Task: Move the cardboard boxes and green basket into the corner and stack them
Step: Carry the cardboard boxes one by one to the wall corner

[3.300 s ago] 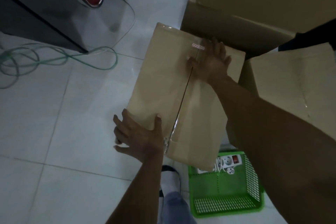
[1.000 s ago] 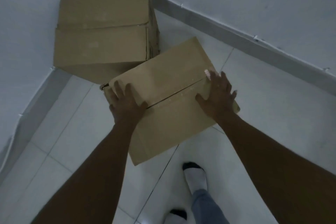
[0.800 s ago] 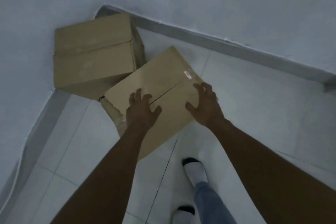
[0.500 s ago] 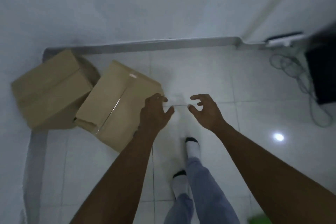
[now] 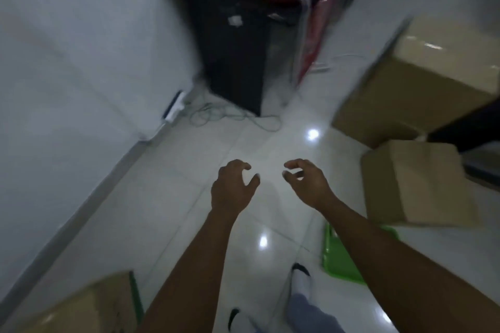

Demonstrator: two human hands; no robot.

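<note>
Both hands hang empty over the white tiled floor. My left hand (image 5: 234, 188) and my right hand (image 5: 307, 182) have curled, spread fingers and hold nothing. A small cardboard box (image 5: 416, 184) stands on the floor to the right of my right hand. Behind it sits a large cardboard box (image 5: 422, 89) at the upper right. The green basket (image 5: 338, 254) lies on the floor under my right forearm, partly hidden by it. The corner of another cardboard box (image 5: 89, 305) shows at the lower left by the wall.
A black cabinet (image 5: 238, 56) with a red and chrome item (image 5: 313, 16) stands ahead. Green and white cables (image 5: 230, 116) lie at its foot, near a white power strip (image 5: 174, 108) by the wall. A grey skirting board (image 5: 89, 205) runs along the left. My socked feet (image 5: 300, 278) are below.
My hands came off the box set down beside the corner box. The view swung away to the right, and the cabinet, other boxes and green basket came into sight.
</note>
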